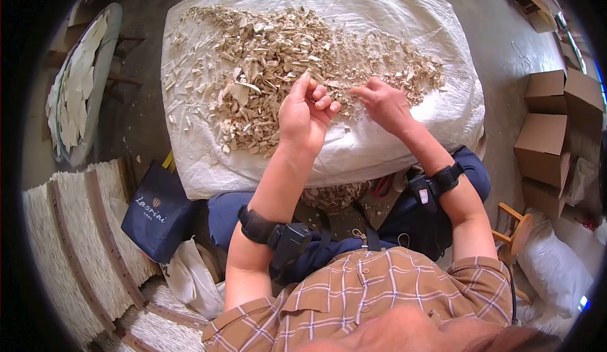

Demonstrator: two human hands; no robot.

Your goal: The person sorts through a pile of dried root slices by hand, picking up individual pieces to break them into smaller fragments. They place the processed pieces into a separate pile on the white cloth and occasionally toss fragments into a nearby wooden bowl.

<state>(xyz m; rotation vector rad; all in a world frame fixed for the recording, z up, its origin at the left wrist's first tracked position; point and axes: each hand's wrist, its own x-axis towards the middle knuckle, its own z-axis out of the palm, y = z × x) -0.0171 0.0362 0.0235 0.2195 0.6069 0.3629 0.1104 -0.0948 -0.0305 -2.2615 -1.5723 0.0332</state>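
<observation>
A wide heap of pale tan dried chips and flakes point(256, 61) lies on a white cloth-covered table point(208, 172). My left hand point(305, 113) is over the near edge of the heap, palm turned up and fingers curled in. Whatever it may hold is too small to make out. To its right, my right hand point(386, 106) is closed, back upward, with thumb and index finger together close to the finer crumbs point(360, 74). Its fingertips hide anything between them. Black straps with small devices sit round both forearms.
Under the table's near edge is a container of similar flakes point(338, 195). A navy bag point(153, 209) stands at the left, near pale ridged panels point(76, 244). Cardboard boxes point(544, 138), a wooden stool point(520, 233) and a white sack point(556, 266) are at the right.
</observation>
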